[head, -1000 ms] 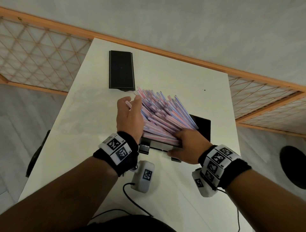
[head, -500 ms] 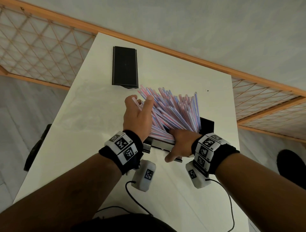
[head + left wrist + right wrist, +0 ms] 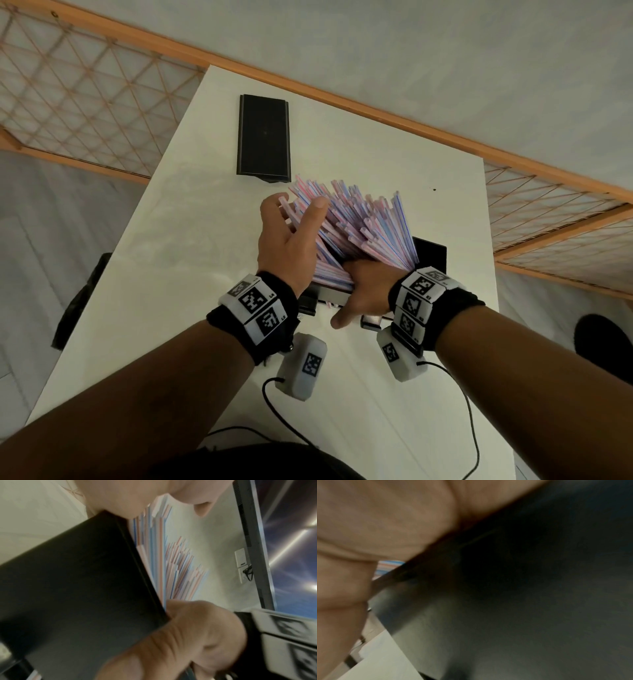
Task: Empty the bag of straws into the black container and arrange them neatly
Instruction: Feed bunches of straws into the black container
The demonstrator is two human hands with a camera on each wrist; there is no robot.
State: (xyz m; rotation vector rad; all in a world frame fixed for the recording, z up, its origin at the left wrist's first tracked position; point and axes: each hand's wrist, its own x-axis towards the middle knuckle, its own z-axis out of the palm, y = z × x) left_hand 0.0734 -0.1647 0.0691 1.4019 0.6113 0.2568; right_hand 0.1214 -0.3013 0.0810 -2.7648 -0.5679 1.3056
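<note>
A thick bundle of pink, blue and white striped straws (image 3: pixel 363 222) fans upward out of the black container (image 3: pixel 430 251), which is tilted up off the white table. My left hand (image 3: pixel 291 236) presses with straight fingers against the left side of the fan. My right hand (image 3: pixel 363 291) grips the container's near end at the foot of the straws, thumb pointing down. From the left wrist, the container's black side (image 3: pixel 77 588) fills the picture with the straws (image 3: pixel 159 555) behind it and my right hand (image 3: pixel 188 635) clamped on its edge. The right wrist view is blurred: container wall (image 3: pixel 522 588), fingers (image 3: pixel 376 520).
A flat black rectangular lid or tray (image 3: pixel 263 135) lies at the far left of the table (image 3: pixel 171 274). Orange-framed lattice railings (image 3: pixel 85 92) run behind and to the right. Sensor cables (image 3: pixel 274 394) trail over the near table. A dark object (image 3: pixel 82 301) hangs at the left edge.
The straws have swung from leaning flat toward the left to standing more upright and fanned. My right hand has turned with the container's near end, and my left hand rose along the bundle.
</note>
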